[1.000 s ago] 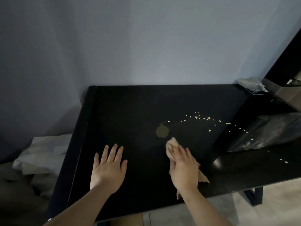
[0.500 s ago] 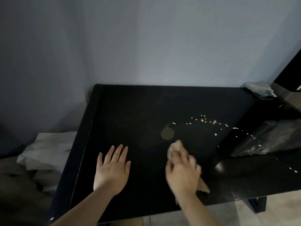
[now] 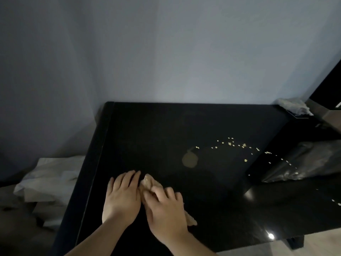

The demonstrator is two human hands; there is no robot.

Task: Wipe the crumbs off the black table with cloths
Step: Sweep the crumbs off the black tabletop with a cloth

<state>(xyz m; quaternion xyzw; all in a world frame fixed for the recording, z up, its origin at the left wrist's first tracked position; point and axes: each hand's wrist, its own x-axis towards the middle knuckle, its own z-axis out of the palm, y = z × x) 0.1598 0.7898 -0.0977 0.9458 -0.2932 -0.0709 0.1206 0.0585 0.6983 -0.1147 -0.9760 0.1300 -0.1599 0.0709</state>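
Note:
A glossy black table [image 3: 184, 126] fills the middle of the view. Pale crumbs [image 3: 230, 144] lie in an arc on its right half, beside a round tan smear [image 3: 190, 159]. A tan cloth [image 3: 149, 182] lies under my right hand [image 3: 166, 209], which presses it onto the tabletop with slightly bent fingers. Its tip carries a few crumbs and its tail pokes out to the right of my wrist. My left hand [image 3: 122, 196] rests flat on the table with straight fingers, right next to the cloth and touching my right hand.
A dark plastic bag [image 3: 304, 161] lies on the table's right side. A crumpled grey cloth [image 3: 293, 106] sits at the far right corner. White sheets [image 3: 49, 180] are piled on the floor left of the table. A blue-grey wall stands behind.
My right hand has slid the cloth leftward across the table until it meets my left hand. The left hand has stayed flat in place. The view has shifted a little.

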